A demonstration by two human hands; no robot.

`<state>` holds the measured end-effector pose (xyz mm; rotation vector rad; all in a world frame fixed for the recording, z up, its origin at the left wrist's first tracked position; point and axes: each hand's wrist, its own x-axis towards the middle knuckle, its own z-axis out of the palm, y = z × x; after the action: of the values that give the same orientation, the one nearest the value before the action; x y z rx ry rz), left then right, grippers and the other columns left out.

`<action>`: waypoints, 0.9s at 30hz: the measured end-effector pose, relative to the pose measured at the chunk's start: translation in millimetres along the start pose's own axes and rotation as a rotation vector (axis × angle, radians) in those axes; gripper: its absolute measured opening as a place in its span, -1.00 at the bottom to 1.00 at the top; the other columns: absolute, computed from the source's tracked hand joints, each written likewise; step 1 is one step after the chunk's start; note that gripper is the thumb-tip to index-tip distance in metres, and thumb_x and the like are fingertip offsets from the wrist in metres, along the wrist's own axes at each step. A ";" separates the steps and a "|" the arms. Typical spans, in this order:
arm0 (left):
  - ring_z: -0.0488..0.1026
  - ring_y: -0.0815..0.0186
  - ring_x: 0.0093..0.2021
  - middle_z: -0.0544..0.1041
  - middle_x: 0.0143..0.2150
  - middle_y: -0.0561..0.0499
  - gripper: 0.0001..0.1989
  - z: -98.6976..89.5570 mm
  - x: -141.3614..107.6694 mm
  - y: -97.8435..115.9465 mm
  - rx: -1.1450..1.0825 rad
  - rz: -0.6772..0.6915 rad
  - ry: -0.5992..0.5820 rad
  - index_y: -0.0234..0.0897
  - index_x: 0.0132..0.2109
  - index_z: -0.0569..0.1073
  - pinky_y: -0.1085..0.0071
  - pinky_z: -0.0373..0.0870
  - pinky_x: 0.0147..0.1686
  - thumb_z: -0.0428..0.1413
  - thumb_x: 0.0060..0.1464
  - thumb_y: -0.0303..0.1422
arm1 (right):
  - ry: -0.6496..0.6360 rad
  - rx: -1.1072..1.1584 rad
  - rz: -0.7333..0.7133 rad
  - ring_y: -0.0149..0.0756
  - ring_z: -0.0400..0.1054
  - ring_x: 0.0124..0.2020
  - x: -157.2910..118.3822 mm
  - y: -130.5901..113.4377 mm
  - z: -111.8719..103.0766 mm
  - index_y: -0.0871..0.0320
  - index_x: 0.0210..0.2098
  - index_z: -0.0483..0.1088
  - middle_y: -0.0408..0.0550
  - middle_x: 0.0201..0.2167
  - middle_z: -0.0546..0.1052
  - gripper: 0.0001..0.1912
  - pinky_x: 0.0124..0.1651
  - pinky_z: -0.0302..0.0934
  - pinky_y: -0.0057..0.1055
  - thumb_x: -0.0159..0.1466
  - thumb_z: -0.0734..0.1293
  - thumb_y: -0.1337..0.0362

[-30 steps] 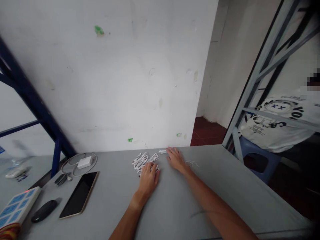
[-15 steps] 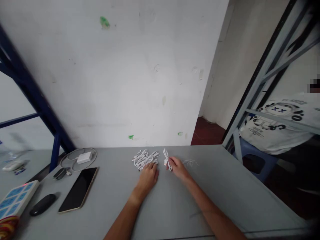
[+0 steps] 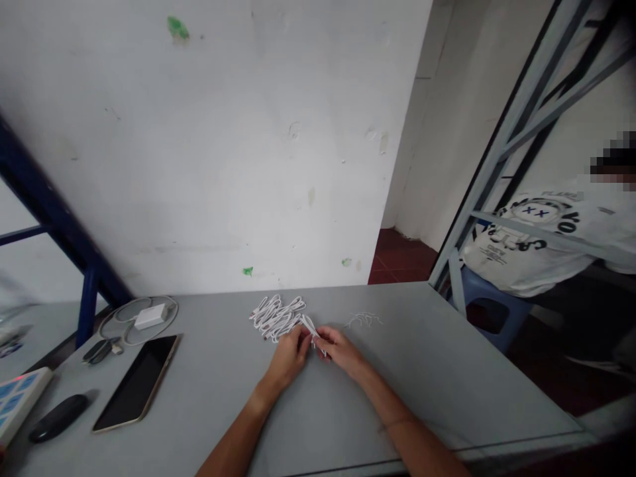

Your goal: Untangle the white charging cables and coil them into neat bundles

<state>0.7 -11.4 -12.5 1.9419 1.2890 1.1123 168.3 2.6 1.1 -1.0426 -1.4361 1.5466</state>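
We pinch a folded white cable (image 3: 312,334) at the front of the table, our left hand (image 3: 289,356) and right hand (image 3: 340,351) both closed narrowly on it, just beside a heap of white cables (image 3: 276,318) (a small white tangle (image 3: 364,320) lies to the right), with a dark tablet (image 3: 136,381) well off to the left on the grey table (image 3: 437,358)

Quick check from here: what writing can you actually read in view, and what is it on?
"XX": in the oval on the white cloth with black print.
Black lettering around that oval: too curved and blurred to read.
Held white cable: nothing legible.
White rectangular charger block: nothing legible.
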 end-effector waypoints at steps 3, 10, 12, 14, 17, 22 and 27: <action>0.42 0.24 -0.35 0.53 -0.37 -0.04 -0.76 -0.7 0.6 -2.1 0.059 0.050 -0.021 -0.23 -0.30 0.43 0.35 0.28 -0.26 -0.04 0.30 -0.29 | -0.024 -0.030 0.003 -0.45 0.18 -0.63 -0.9 0.7 -0.9 0.10 -0.37 0.39 -0.30 -0.60 0.35 -0.77 -0.56 0.03 -0.50 0.05 0.35 0.09; 0.31 0.34 -0.50 0.41 -0.51 0.06 -0.63 0.1 1.9 3.0 -0.216 -0.155 -0.073 -0.23 -0.38 0.39 0.41 0.22 -0.42 0.07 0.23 -0.04 | 0.148 -0.432 -0.303 -0.22 0.39 -0.34 -4.5 0.4 -3.5 0.04 -0.22 0.40 -0.14 -0.36 0.55 -0.82 -0.26 0.19 -0.38 0.16 0.27 0.25; 0.22 0.42 -0.58 0.35 -0.55 0.13 -0.53 -0.7 1.8 2.9 -0.483 -0.303 -0.177 -0.22 -0.40 0.34 0.46 0.13 -0.53 0.12 0.17 0.09 | 0.158 -0.495 -0.369 -0.18 0.42 -0.30 -6.5 -0.8 -2.5 0.03 -0.16 0.39 -0.10 -0.31 0.56 -0.78 -0.22 0.20 -0.36 0.18 0.25 0.27; 0.15 0.48 -0.63 0.31 -0.56 0.17 -0.49 -2.6 0.9 2.0 -0.711 -0.414 -0.236 -0.22 -0.40 0.31 0.50 -0.01 -0.61 0.19 0.08 0.14 | 0.163 -0.499 -0.412 -0.17 0.42 -0.26 -8.3 -2.9 -1.4 0.02 -0.15 0.38 -0.09 -0.27 0.56 -0.77 -0.20 0.21 -0.36 0.19 0.25 0.28; 0.06 0.55 -0.66 0.28 -0.56 0.20 -0.48 -6.1 -0.8 0.6 -0.868 -0.498 -0.261 -0.25 -0.39 0.31 0.52 -0.19 -0.65 0.32 -0.03 0.08 | 0.149 -0.477 -0.431 -0.20 0.42 -0.30 -10.6 -7.4 -0.5 0.04 -0.17 0.38 -0.11 -0.30 0.56 -0.80 -0.23 0.21 -0.39 0.19 0.25 0.27; -0.02 0.56 -0.66 0.27 -0.58 0.22 -0.52 -8.4 -1.6 2.4 -0.871 -0.511 -0.274 -0.30 -0.32 0.43 0.53 -0.18 -0.65 0.35 -0.06 0.03 | 0.093 -0.395 -0.425 -0.26 0.40 -0.40 -12.3 -11.6 2.6 0.05 -0.25 0.39 -0.17 -0.42 0.53 -0.85 -0.30 0.20 -0.42 0.20 0.22 0.28; 0.13 0.48 -0.67 0.33 -0.65 0.13 -0.52 -10.3 0.5 5.6 -0.520 -0.335 -0.211 -0.28 -0.47 0.42 0.49 -0.01 -0.61 0.19 0.09 0.07 | 0.158 -0.266 -0.289 -0.32 0.33 -0.48 -12.4 -11.1 3.2 0.03 -0.21 0.38 -0.22 -0.50 0.50 -0.76 -0.41 0.14 -0.46 0.08 0.33 0.28</action>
<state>-5.5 -13.1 -2.7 1.3610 1.0330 0.9280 170.0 -9.2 13.0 -1.0306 -1.6286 1.0658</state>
